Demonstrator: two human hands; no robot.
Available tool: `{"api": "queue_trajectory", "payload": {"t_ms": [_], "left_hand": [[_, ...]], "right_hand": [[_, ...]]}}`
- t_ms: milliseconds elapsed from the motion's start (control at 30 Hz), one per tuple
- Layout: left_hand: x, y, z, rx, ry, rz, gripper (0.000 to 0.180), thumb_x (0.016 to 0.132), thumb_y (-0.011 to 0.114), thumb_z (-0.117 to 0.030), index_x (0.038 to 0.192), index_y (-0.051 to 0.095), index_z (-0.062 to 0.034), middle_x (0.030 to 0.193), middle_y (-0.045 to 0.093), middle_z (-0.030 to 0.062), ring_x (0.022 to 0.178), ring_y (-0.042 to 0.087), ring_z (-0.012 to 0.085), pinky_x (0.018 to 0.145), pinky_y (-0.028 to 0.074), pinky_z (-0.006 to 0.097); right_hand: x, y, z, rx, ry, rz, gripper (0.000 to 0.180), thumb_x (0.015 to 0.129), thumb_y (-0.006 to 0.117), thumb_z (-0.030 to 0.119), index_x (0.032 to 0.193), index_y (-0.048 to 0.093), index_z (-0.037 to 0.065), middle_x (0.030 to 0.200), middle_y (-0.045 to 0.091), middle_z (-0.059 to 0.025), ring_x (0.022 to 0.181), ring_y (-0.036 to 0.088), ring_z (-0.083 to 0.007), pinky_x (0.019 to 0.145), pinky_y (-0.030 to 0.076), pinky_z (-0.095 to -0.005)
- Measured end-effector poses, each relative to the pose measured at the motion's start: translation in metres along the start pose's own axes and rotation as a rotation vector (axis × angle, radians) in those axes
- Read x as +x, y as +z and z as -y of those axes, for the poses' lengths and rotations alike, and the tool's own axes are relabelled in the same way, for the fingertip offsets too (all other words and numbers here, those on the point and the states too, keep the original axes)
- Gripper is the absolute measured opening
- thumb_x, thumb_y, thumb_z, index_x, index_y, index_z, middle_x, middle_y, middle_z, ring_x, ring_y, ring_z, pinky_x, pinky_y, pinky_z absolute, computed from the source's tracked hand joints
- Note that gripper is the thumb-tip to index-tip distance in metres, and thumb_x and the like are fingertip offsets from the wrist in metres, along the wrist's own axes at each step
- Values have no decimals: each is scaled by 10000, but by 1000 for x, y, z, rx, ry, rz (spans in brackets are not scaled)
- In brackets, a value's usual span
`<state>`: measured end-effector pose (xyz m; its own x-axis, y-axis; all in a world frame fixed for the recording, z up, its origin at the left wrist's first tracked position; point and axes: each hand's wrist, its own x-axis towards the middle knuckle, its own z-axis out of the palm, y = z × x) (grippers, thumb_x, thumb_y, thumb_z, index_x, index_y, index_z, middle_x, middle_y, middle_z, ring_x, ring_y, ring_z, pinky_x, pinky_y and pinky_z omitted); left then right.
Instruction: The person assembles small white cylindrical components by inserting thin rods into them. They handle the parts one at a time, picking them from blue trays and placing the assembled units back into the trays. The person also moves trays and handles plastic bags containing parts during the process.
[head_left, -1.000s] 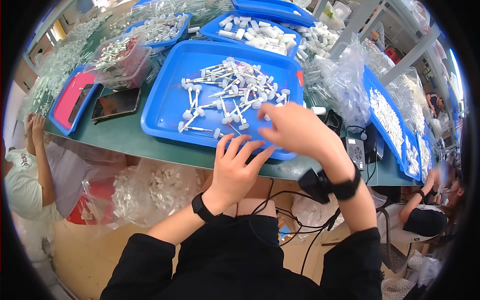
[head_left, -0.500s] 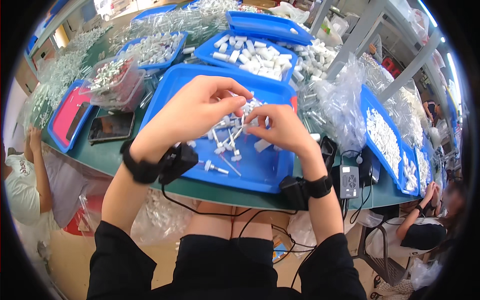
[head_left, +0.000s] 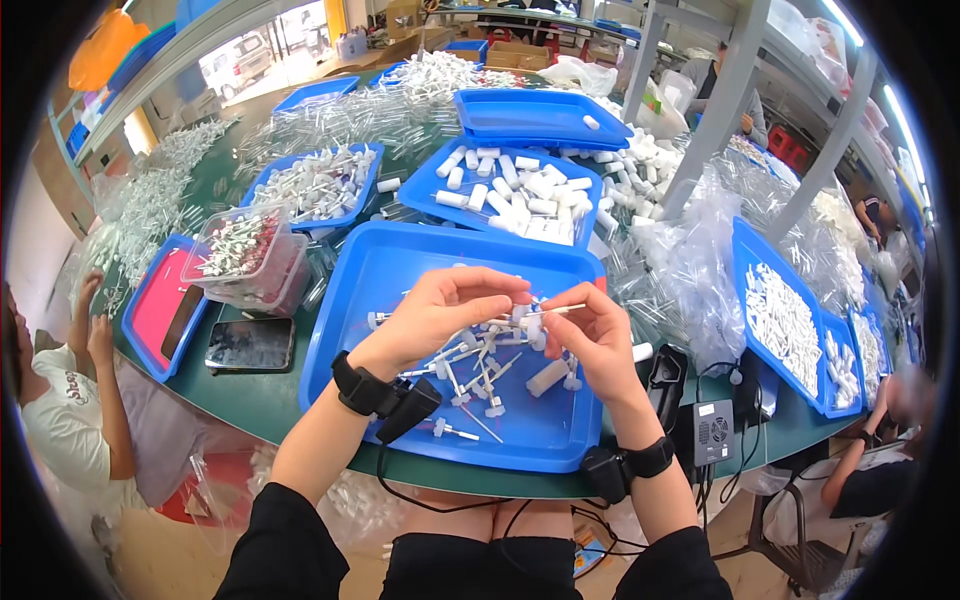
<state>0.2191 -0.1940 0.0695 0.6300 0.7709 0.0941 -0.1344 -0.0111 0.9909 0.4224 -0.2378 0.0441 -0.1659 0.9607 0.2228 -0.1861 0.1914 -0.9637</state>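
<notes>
My left hand (head_left: 440, 318) and my right hand (head_left: 598, 345) meet above a blue tray (head_left: 350, 270). Between their fingertips is a thin white stem with a translucent collar (head_left: 535, 322), lying nearly level. The right thumb and fingers pinch its right end. Left thumb and forefinger close at the other end, where the fingers partly hide what they grip. Below, several white stems with collars (head_left: 480, 370) lie loosely in the tray, along with a white cylindrical cap (head_left: 547, 378). Black straps with small boxes are on both wrists.
Behind stands a blue tray of white caps (head_left: 520, 190); further left are a tray of small parts (head_left: 320, 185) and a clear tub (head_left: 245, 255). A phone (head_left: 250, 345) lies at left. Plastic bags (head_left: 690, 290) and a grey box (head_left: 713, 432) with cables sit right. People sit on both sides.
The view has tilted up, so the table sits lower in the picture. My right hand has turned, and the stem between my fingers now lies nearly level.
</notes>
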Motion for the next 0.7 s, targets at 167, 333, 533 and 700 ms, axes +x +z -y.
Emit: {"api": "queue_trajectory", "payload": {"t_ms": [167,333,533,700], "left_hand": [[-4,0,-4,78,3,62,297,821,603,-71,1103,567,14,1079,594,120,1014,563,172,889,434,302],[-2,8,-8,147,6,20,250,810,598,-34,1055,585,16,944,627,97,829,613,148,735,496,266],[-4,-6,4,19,52,-151,241,841,579,-77,1060,569,22,901,618,97,778,607,143,711,508,266],[-6,-11,5,4,52,-164,297,823,596,-59,1099,538,35,979,594,107,853,604,166,739,506,267]], "right_hand": [[4,2,3,68,28,62,105,818,622,97,856,547,34,762,632,-75,532,502,-44,441,364,-171],[7,-2,10,-121,-59,7,150,804,646,154,851,577,30,768,634,-60,535,504,-52,448,375,-195],[-7,-52,38,-1253,-107,-269,143,705,587,76,834,639,46,777,643,-111,645,613,-216,588,468,-296],[-37,-53,35,-1484,299,-109,233,589,552,-1,777,664,80,813,628,-132,797,599,-307,719,479,-382]]}}
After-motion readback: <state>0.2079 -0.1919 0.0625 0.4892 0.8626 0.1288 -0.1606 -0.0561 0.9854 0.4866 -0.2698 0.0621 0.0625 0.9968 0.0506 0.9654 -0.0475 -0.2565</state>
